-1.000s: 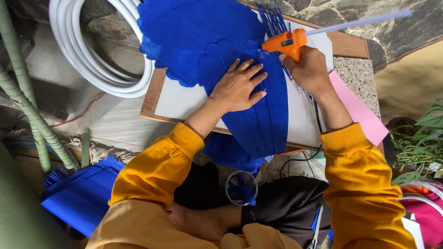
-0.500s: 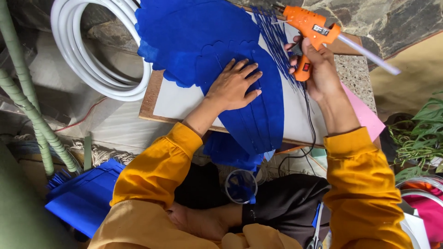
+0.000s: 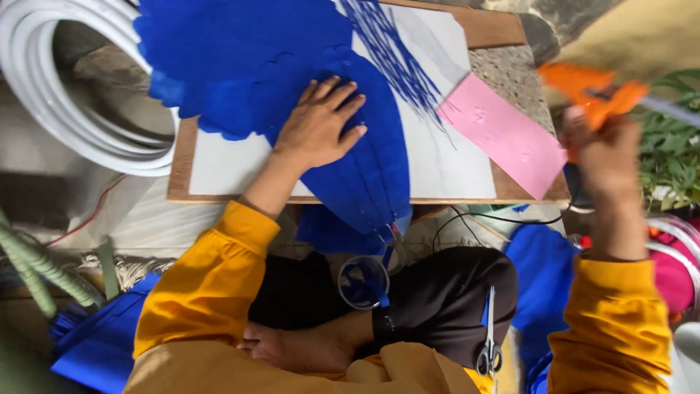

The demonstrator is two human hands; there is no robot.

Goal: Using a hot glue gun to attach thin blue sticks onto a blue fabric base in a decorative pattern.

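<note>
Fingers spread flat, left hand (image 3: 319, 125) on blue sheet (image 3: 240, 58) | right hand (image 3: 607, 157) clamped on glue gun (image 3: 592, 91) beyond board edge (image 3: 510, 195)

Head-worn view, steeply down, close.

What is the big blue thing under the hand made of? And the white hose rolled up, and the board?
The blue sheet under the left hand looks like felt or craft foam: matte, soft, with cleanly cut scalloped edges; which one is unclear. The white hose coil looks like smooth, slightly shiny plastic. The board seems wooden: a brown rim shows around its white top.
</note>
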